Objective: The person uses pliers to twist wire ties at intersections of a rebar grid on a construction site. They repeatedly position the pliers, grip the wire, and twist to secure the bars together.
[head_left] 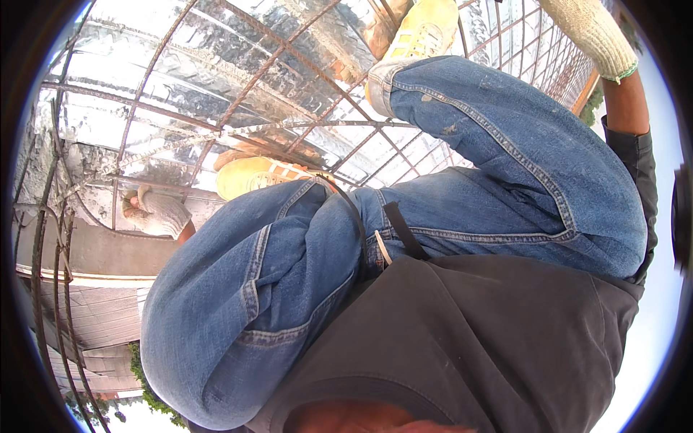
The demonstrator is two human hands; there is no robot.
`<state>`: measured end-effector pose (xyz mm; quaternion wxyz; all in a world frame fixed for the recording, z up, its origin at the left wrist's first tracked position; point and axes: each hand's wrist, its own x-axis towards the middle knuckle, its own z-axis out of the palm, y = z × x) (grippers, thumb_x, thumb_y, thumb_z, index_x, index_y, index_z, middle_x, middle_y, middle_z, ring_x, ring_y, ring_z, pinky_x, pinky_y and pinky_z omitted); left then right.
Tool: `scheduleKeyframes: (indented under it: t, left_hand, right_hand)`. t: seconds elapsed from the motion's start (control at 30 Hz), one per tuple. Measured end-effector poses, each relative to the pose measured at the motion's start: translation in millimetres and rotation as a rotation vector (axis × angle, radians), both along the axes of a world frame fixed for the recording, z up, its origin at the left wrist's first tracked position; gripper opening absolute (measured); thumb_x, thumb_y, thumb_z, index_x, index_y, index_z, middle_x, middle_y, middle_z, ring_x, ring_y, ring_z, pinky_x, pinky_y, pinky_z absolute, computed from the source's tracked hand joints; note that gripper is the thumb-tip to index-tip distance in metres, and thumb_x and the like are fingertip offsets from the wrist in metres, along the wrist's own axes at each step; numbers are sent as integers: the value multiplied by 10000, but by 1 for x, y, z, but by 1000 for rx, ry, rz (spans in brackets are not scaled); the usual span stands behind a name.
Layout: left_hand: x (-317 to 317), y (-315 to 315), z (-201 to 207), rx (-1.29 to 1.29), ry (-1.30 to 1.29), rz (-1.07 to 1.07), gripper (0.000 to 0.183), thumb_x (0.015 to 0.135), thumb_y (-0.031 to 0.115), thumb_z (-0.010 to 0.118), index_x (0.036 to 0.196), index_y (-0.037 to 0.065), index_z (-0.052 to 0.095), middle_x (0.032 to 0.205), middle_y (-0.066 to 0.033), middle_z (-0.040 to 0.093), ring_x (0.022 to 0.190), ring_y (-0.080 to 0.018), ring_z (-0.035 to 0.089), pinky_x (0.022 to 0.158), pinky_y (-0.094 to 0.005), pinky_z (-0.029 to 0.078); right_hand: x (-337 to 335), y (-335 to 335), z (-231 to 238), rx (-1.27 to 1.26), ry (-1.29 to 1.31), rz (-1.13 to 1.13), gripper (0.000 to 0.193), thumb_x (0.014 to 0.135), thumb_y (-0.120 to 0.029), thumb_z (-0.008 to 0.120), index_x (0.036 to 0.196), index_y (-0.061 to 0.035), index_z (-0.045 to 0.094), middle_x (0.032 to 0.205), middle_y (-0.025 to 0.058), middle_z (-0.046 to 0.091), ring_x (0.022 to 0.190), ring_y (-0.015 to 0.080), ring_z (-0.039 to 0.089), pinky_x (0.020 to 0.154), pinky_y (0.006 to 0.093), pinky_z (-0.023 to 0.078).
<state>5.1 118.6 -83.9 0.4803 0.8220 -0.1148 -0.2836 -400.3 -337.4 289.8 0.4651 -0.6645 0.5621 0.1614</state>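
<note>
My left hand, in an off-white knit glove, shows at the left beyond my knee. Its fingers are curled together close to a steel rebar, and whatever they hold, if anything, is too small to make out. At the upper right is my right hand, in a similar glove with a green-edged cuff. The picture's top rim cuts off its fingers, so its grip stays hidden. Beneath me spreads a grid of rusty rebar, with crossing bars tied into wide squares.
Pale, shiny, dirt-smeared sheeting lies under the grid. My yellow shoes rest among the bars, with my jeans-clad knees bent. Several upright rebars stand at the left by a concrete edge. Roofs lie beyond and below.
</note>
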Motion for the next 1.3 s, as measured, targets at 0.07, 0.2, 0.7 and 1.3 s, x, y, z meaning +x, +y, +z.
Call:
scheduleKeyframes:
  t: [0.07,0.2,0.7,1.3]
  left_hand:
    - [5,6,5,12,10,-9,284,985,38,659,1268,38,638,1120,-96,662,970,-248,644,903,-393,551]
    - [12,-6,-4,2,-8,-46,296,970,23,656,1265,34,643,1123,-104,667,975,-262,651,906,-402,553]
    - [24,-86,33,200,-211,-639,346,916,-34,646,1257,17,665,1132,-134,683,994,-311,675,917,-435,561]
    - [-11,-393,181,-16,-868,-1788,428,843,-134,655,1247,6,666,1158,-172,692,1032,-390,693,925,-510,560]
  right_hand:
    - [10,-7,13,70,38,-21,543,1095,-131,602,1635,-75,585,1055,-3,648,1035,149,616,985,346,551]
    - [18,1,14,-3,-62,-85,468,1065,-226,645,1511,-88,665,1056,37,702,1010,178,668,949,356,576]
    - [81,-47,-4,-1002,-534,141,512,1031,-540,626,1251,-138,853,1247,148,837,1195,346,781,1017,482,594]
    - [23,28,64,-700,-824,-288,295,899,-316,814,1053,-66,846,926,198,822,903,365,808,805,485,625]
